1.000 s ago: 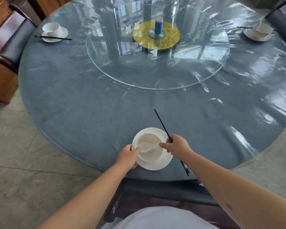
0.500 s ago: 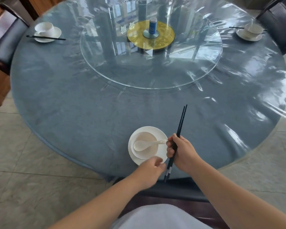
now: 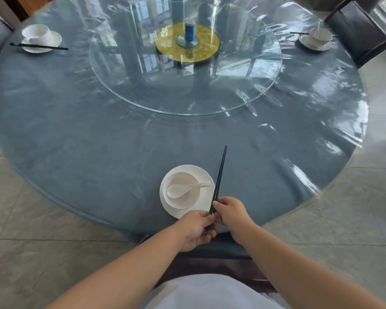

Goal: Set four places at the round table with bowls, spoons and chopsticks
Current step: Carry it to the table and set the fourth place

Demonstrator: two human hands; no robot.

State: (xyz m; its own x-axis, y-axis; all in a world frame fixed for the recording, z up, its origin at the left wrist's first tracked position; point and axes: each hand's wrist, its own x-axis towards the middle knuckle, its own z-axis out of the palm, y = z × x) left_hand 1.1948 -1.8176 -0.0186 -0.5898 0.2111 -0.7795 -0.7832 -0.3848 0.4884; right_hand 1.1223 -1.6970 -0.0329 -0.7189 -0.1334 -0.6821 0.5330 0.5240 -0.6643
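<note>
**Both hands on the chopsticks at the near place setting**

At the near edge of the round table (image 3: 98, 141), a white plate (image 3: 206, 197) carries a white bowl (image 3: 181, 205), and a white spoon (image 3: 183, 188) lies in the bowl with its handle pointing right over the rim. A pair of black chopsticks (image 3: 220, 172) lies just beside the plate's right edge, its tips pointing toward the table's centre and its butt ends reaching back to the near edge.

The left hand (image 3: 195, 230) is curled around the butt ends of the chopsticks, thumb and fingers closed on them. The right hand (image 3: 231, 214) pinches the same pair a little further up, fingertips closed on the sticks just beside the plate's lower right rim. The two hands touch or nearly touch each other. Whether the chopsticks rest on the tablecloth or are held slightly above it cannot be told.

At the far left edge of the table stands another setting (image 3: 41, 37): a plate with a bowl on it, and dark chopsticks laid across the plate's near side. At the far right edge a third setting (image 3: 316, 39) shows a plate, a bowl and chopsticks behind it, with a dark chair (image 3: 361, 34) just beyond. A glass turntable (image 3: 143, 90) covers the middle of the table, with a gold disc (image 3: 201, 52) and a small blue container (image 3: 189, 32) at its centre. A clear plastic sheet overlies the blue cloth.
</note>
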